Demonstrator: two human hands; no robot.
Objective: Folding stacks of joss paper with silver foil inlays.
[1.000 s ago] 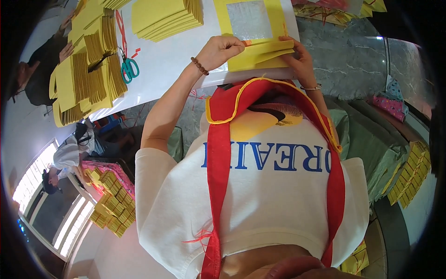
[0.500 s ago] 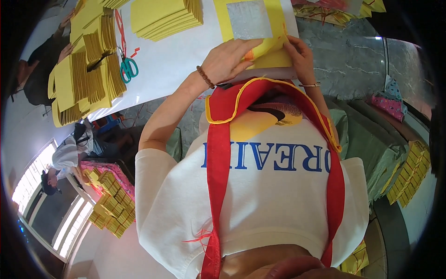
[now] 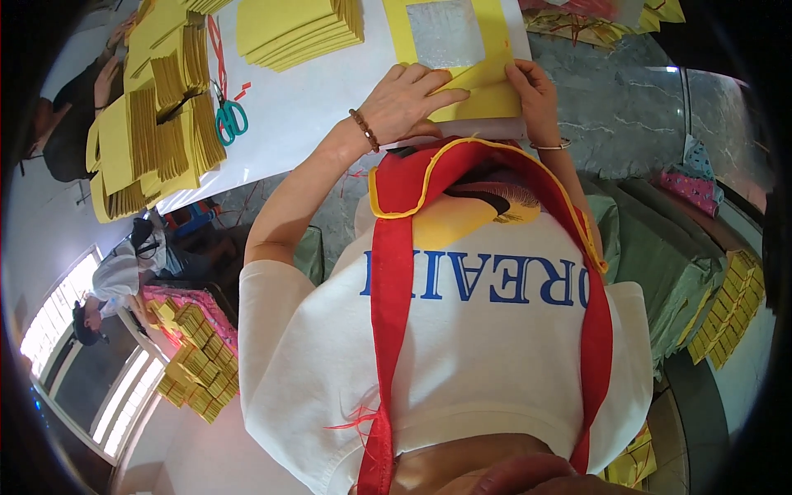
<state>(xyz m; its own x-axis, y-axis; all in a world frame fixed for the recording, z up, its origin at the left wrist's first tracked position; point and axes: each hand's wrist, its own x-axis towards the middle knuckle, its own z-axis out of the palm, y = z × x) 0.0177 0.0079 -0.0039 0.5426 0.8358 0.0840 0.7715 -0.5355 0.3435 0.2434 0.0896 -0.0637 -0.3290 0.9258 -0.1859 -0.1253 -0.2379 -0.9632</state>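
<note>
On the white-covered table's [image 3: 305,107] near right corner lies a silver-panelled yellow paper sheet [image 3: 488,82]. There the left hand [image 3: 410,101] spreads across it; the right hand [image 3: 535,95] curls at the table's right edge, its grip impossible to tell.

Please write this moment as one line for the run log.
left hand: spread on yellow sheet | right hand: at the sheet's right edge | teal-handled scissors: lying on white table

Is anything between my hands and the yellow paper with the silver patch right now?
No, nothing visible. Your left hand is on the yellow paper, your right hand at its right edge; the scissors lie farther left.
</note>
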